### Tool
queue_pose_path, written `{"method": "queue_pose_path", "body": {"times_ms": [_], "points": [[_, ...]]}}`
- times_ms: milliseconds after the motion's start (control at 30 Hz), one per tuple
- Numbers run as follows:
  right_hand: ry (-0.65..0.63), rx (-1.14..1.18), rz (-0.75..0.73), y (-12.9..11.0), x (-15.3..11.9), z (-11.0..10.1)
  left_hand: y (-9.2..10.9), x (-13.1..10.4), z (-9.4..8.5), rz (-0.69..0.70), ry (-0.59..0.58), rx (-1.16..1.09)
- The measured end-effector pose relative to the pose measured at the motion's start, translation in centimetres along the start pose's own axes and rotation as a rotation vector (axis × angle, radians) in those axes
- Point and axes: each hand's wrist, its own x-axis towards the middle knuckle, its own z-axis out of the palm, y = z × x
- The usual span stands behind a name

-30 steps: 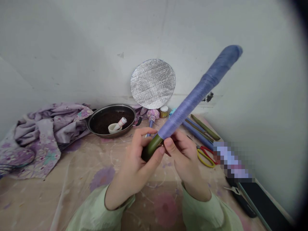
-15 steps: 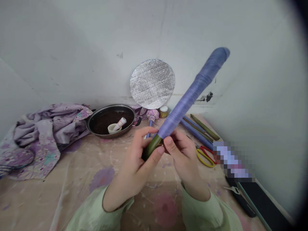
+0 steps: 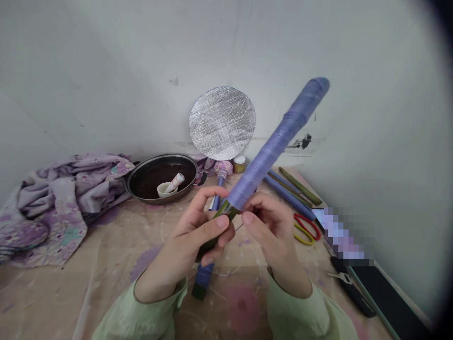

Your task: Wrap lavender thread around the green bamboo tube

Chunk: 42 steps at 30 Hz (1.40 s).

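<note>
A long stick (image 3: pixel 271 151) tightly wound with blue-purple thread slants up to the right in front of me. Its lower end is bare and dark green. My left hand (image 3: pixel 198 231) grips that bare end, thumb on top and fingers beneath. At the lower edge of the winding, my right hand (image 3: pixel 271 226) pinches a thin strand of thread (image 3: pixel 239 227) that runs across to the left fingers. Below my left hand shows a short blue-wrapped piece with a green tip (image 3: pixel 203 282); whether it joins anything behind the hand is hidden.
A dark pan (image 3: pixel 161 199) holding a small white cup (image 3: pixel 163 190) stands at the back left, beside bunched floral cloth (image 3: pixel 56 203). A round silver disc (image 3: pixel 222 123) leans on the wall. To the right lie wrapped sticks (image 3: pixel 290 196), scissors (image 3: pixel 307 229), a phone (image 3: pixel 339 236) and a black-handled tool (image 3: pixel 357 295).
The wrapped stick has dropped slightly and shifted left. My left fingers have moved down the bare end, and a strand of thread now shows between the hands.
</note>
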Motion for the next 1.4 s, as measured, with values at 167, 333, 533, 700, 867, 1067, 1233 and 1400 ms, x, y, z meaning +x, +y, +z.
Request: {"method": "queue_pose_path", "body": {"times_ms": [167, 333, 533, 700, 867, 1067, 1233, 1400], "points": [[0.044, 0.021, 0.005, -0.5, 0.1, 0.3, -0.3, 0.0, -0.2, 0.013, -0.075, -0.098], [0.062, 0.071, 0.033, -0.7, 0.2, 0.6, 0.1, -0.4, 0.0, -0.068, -0.080, -0.211], [0.048, 0.144, 0.077, -0.5, -0.1, 1.0, 0.3, -0.7, -0.2, -0.080, -0.144, -0.333], [0.032, 0.203, 0.097, -0.2, -0.6, 1.1, 0.2, -0.5, -0.4, -0.103, -0.200, -0.406], [0.022, 0.214, 0.151, -0.6, -0.5, 1.1, 0.3, -0.5, -0.1, -0.105, -0.245, -0.442], [-0.091, 0.251, 0.155, -0.9, -0.3, 0.7, 0.9, -0.3, -0.5, -0.184, -0.411, -0.445], [-0.200, 0.234, 0.155, -1.1, -0.5, 0.2, 1.5, 0.1, -1.7, -0.360, -0.531, -0.464], [-0.141, 0.171, 0.134, -1.0, -0.3, 0.4, 1.0, 0.0, -2.2, -0.360, -0.446, -0.303]]}}
